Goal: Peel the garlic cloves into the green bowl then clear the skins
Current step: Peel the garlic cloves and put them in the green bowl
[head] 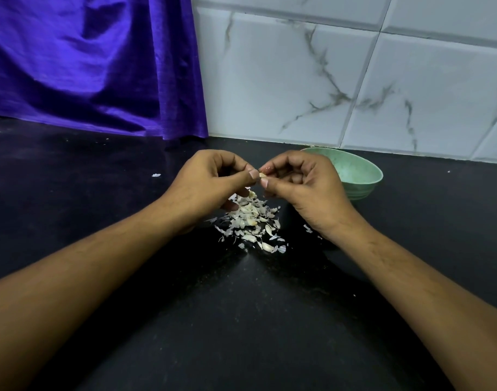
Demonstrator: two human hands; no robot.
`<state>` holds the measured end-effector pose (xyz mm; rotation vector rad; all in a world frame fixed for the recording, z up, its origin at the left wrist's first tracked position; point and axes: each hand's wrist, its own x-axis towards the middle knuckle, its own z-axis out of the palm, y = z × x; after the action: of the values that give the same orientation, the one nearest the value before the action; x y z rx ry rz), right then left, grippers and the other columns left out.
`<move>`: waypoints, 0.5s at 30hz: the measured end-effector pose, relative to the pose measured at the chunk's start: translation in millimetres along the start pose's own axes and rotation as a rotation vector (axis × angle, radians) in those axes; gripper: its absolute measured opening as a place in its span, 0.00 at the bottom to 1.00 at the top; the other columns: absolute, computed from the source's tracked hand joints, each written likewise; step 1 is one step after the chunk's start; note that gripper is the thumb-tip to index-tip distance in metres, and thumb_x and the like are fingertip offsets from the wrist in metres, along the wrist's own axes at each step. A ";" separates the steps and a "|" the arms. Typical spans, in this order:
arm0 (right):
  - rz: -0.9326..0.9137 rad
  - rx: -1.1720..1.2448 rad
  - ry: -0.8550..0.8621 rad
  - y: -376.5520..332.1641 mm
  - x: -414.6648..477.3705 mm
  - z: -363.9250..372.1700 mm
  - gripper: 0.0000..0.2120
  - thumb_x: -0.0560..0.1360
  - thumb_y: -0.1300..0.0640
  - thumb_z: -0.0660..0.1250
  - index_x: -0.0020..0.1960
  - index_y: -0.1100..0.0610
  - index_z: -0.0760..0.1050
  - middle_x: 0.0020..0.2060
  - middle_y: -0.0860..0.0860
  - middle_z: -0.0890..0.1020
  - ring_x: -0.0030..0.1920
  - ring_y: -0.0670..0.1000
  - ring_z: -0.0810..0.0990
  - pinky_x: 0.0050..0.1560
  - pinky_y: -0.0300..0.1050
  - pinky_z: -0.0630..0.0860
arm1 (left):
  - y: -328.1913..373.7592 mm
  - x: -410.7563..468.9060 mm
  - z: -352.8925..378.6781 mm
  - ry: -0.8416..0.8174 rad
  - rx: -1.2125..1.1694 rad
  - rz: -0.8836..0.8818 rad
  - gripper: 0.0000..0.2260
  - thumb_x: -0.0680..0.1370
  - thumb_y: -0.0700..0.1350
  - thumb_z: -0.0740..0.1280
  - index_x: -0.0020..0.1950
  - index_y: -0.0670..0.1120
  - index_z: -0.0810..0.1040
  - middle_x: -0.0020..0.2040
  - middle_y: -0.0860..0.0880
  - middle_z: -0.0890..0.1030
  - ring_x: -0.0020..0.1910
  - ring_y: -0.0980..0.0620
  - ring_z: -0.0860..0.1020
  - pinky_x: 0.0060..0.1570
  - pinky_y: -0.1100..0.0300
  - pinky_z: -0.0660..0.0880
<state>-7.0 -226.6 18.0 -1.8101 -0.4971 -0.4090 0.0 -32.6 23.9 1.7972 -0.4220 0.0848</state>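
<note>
We count two hands, both raised over the middle of the frame, meeting fingertip to fingertip. The left hand (pixel 210 179) has its fingers curled and its thumb pressed on one clove (pixel 262 175). The right hand (pixel 303 182), also curled, pinches the same clove from the other side with thumb and forefinger. So both hands grip that single clove, held above the counter (pixel 241 320) and not touching it.

Directly below the hands, at centre frame, lies one heap (pixel 250 221) of pale skins mixed with cloves. The pieces overlap too much for us to count them. At its lower edge we can pick out at least two whole cloves, and thin flakes are scattered round its rim. A few skin bits sit apart from the heap, just beside the right wrist. One lone flake (pixel 156 175) lies well apart to the left of the left hand.

We see one green bowl (pixel 363 176), upright, right of centre, behind the right hand, which hides its near left side. It stands near the wall, and the inner wall that shows is plain green.

One purple cloth (pixel 86 66) hangs in the upper left, down to the counter. White marbled tiles (pixel 354 80) fill the upper right.
</note>
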 end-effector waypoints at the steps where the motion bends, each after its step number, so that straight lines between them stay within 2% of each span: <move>1: -0.001 -0.008 0.000 0.4 -0.1 0.1 0.06 0.74 0.68 0.76 0.49 0.64 0.82 0.41 0.59 0.86 0.38 0.53 0.85 0.44 0.48 0.84 | 0.3 -0.2 0.0 -0.002 -0.012 -0.001 0.06 0.79 0.45 0.74 0.49 0.43 0.86 0.46 0.41 0.86 0.43 0.52 0.84 0.42 0.50 0.83; 6: 0.017 -0.009 0.002 2.0 0.0 0.6 0.07 0.73 0.68 0.77 0.48 0.63 0.82 0.41 0.59 0.86 0.40 0.59 0.86 0.49 0.61 0.85 | 0.5 -0.4 -1.2 -0.013 -0.008 0.025 0.03 0.78 0.43 0.76 0.48 0.43 0.86 0.43 0.42 0.86 0.41 0.52 0.83 0.40 0.50 0.83; 8: 0.025 -0.005 -0.003 1.8 -0.5 0.7 0.07 0.73 0.69 0.77 0.49 0.64 0.81 0.42 0.60 0.86 0.42 0.63 0.87 0.49 0.63 0.84 | 1.3 -0.6 -1.3 -0.006 0.015 0.039 0.03 0.77 0.43 0.76 0.48 0.44 0.86 0.43 0.41 0.86 0.42 0.50 0.83 0.40 0.50 0.83; 10: 0.033 0.005 -0.010 1.1 -0.8 0.6 0.07 0.73 0.69 0.76 0.50 0.64 0.81 0.42 0.61 0.86 0.43 0.64 0.87 0.50 0.62 0.84 | 2.0 -0.8 -1.2 -0.002 0.008 0.034 0.02 0.78 0.42 0.75 0.48 0.44 0.87 0.43 0.40 0.86 0.43 0.49 0.83 0.41 0.49 0.83; 15: 0.046 0.030 -0.018 0.6 -0.1 0.4 0.08 0.74 0.69 0.76 0.52 0.63 0.82 0.42 0.60 0.86 0.40 0.56 0.85 0.47 0.52 0.85 | 1.6 -0.6 -1.1 0.008 0.002 0.031 0.02 0.79 0.42 0.74 0.49 0.44 0.87 0.46 0.40 0.86 0.44 0.48 0.83 0.43 0.47 0.84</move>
<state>-6.8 -226.3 17.4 -1.7941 -0.4705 -0.3525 -0.9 -31.7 25.5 1.7925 -0.4443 0.1137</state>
